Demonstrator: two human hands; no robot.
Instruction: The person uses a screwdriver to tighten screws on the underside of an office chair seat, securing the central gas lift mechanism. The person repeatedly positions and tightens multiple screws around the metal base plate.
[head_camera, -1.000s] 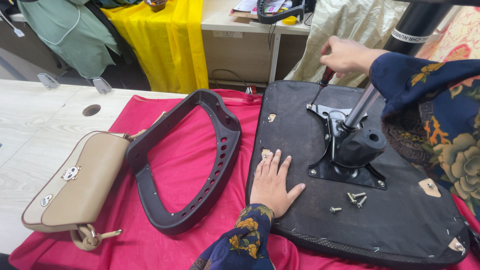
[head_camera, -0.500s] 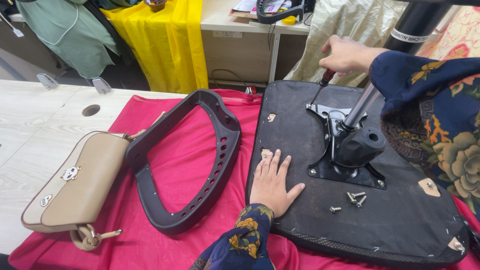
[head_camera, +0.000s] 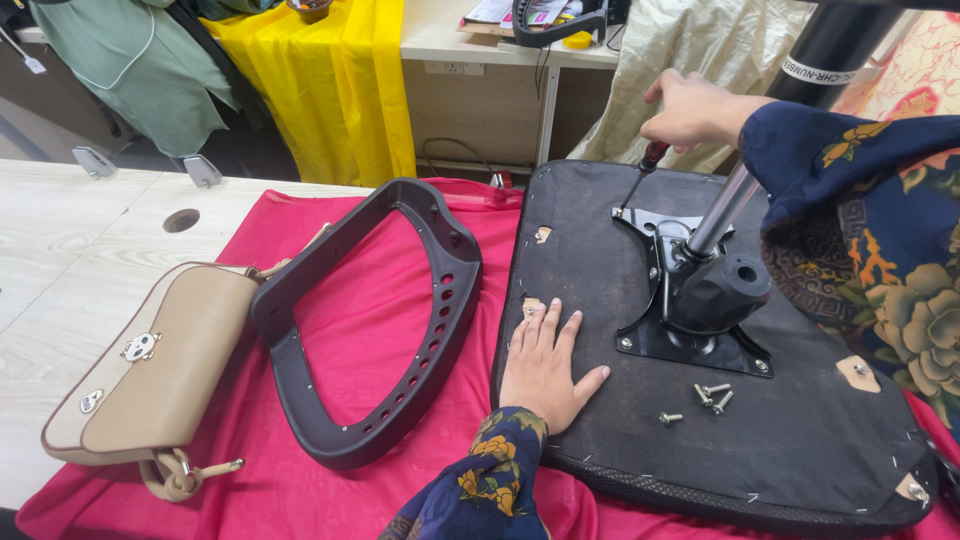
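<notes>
Black fabric covers the underside of the chair seat (head_camera: 800, 440), which lies upside down on a red cloth (head_camera: 300, 490) spread over the pale wooden table (head_camera: 60, 250). The seat is wide and flat with rounded corners, and small staples dot its edge. A black metal plate (head_camera: 690, 345) sits bolted in the middle of it, and a shiny post (head_camera: 722, 208) rises from the plate and leans up and away to the right.

The right hand (head_camera: 690, 108) is closed around the dark red handle of a screwdriver (head_camera: 640, 175). The screwdriver is long and thin. It slants down and to the left from the hand, and its tip meets the far left corner of the metal plate.

The left hand (head_camera: 545, 365) lies flat and open on the near left part of the seat, fingers spread and pointing away from the person. It holds nothing; it just presses on the black fabric.

Four loose silver screws (head_camera: 708, 397) lie on the seat just in front of the plate, near each other.

Left of the seat, a black plastic chair frame (head_camera: 440, 330) shaped like a big loop rests on the red cloth, its long side running from near to far. A tan handbag (head_camera: 150, 370) lies at the left edge of the cloth.
</notes>
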